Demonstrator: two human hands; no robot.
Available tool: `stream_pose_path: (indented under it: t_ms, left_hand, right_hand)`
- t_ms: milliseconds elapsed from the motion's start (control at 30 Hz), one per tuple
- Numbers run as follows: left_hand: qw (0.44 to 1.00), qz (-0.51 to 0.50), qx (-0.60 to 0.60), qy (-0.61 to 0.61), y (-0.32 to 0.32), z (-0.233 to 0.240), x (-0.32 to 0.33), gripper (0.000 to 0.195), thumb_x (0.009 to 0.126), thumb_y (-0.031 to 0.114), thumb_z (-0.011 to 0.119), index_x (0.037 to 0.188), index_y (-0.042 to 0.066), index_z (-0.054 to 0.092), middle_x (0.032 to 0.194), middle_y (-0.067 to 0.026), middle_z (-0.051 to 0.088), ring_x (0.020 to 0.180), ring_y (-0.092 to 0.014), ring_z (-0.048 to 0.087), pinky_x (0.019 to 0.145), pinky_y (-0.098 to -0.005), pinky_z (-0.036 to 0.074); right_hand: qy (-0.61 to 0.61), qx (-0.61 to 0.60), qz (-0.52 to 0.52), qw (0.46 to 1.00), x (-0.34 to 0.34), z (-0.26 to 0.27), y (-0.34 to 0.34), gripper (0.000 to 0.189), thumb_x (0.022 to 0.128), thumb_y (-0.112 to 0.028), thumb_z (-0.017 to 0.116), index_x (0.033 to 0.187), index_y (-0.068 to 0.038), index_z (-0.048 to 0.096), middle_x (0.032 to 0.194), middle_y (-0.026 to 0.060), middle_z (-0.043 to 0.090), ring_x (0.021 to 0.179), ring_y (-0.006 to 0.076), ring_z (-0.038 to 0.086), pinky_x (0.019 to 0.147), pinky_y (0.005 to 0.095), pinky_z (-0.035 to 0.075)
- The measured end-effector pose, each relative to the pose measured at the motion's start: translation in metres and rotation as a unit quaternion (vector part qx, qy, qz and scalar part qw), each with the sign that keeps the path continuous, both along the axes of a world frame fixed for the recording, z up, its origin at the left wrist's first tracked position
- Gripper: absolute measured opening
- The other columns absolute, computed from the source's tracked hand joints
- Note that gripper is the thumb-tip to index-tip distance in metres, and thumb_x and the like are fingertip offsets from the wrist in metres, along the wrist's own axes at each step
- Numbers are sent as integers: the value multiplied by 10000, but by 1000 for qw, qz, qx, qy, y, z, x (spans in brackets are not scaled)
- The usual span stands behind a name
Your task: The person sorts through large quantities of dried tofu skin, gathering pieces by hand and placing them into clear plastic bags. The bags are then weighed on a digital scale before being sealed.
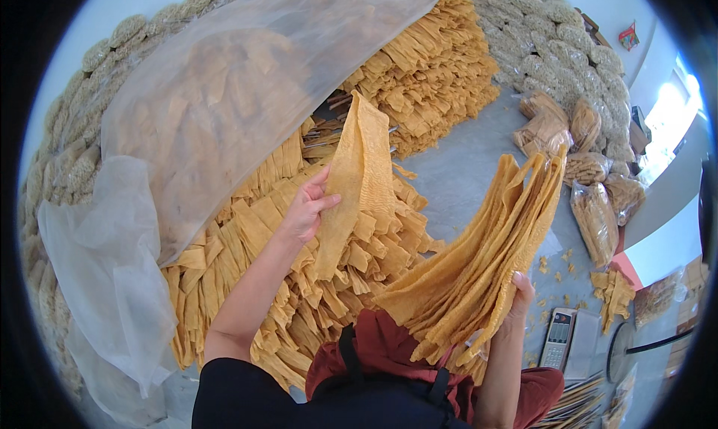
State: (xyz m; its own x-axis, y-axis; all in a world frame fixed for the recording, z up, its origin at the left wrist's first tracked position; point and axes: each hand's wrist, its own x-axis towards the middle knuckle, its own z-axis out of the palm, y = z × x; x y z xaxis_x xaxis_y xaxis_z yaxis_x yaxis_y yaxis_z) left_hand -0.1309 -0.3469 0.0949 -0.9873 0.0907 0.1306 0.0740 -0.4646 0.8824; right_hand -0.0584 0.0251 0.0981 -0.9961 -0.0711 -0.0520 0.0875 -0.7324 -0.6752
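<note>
A single folded yellow sheet, which looks like dried tofu skin (pixel 359 182), is pinched between the thumb and fingers of my left hand (pixel 310 209). It hangs over a large heap of similar folded sheets (pixel 235 244). Against my right hand (pixel 521 297) rests a thick bundle of the same sheets (pixel 482 244), draped in long folds above my lap. My right thumb shows at the bundle's edge, while the other fingers are hidden behind it. Translucent plastic sheeting (pixel 219 87) covers the far left part of the heap.
Packed clear bags (pixel 594 224) lie on the grey floor (pixel 449 182) at the right. A digital scale (pixel 558 339) sits near my right knee, beside thin sticks (pixel 572 401) and a round metal base (pixel 620 350). Stacked bags (pixel 552 42) line the back.
</note>
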Motion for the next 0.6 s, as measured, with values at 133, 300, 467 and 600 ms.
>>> stream_pose_path:
  t_ms: [133, 300, 467, 600]
  left_hand:
    - [1000, -8, -1, -6, 3, 3, 1, 654, 790, -103, 554, 1395, 35, 348, 1338, -68, 486, 1171, -156, 514, 982, -302, 417]
    - [994, 38, -100, 3, -5, -16, -1, 613, 808, -93, 533, 1384, 50, 379, 1329, -84, 501, 1161, -150, 520, 973, -291, 421]
    - [748, 82, -652, 92, -10, -25, 1, 598, 759, -73, 541, 1329, 87, 462, 1324, -131, 501, 1205, -197, 492, 997, -303, 399]
    - [521, 93, -805, 269, -14, -118, 22, 568, 725, -78, 558, 1264, 100, 536, 1347, -152, 469, 1276, -271, 419, 1064, -391, 335]
  right_hand:
    - [-5, 8, 22, 1000, 1, -1, 12, 702, 663, -192, 635, 1282, 48, 407, 1153, 187, 559, 988, 310, 595, 860, 389, 512]
    - [-4, -22, 26, 999, 6, 4, 21, 673, 671, -180, 619, 1269, 55, 419, 1132, 195, 576, 976, 314, 604, 866, 389, 512]
    - [75, -31, 11, 997, 10, 11, 39, 593, 746, -227, 607, 1210, 112, 462, 1110, 252, 594, 932, 323, 639, 805, 384, 545]
    - [83, -67, -13, 994, 15, 4, 54, 567, 776, -203, 572, 1243, 92, 442, 1152, 241, 579, 961, 326, 631, 828, 405, 542]
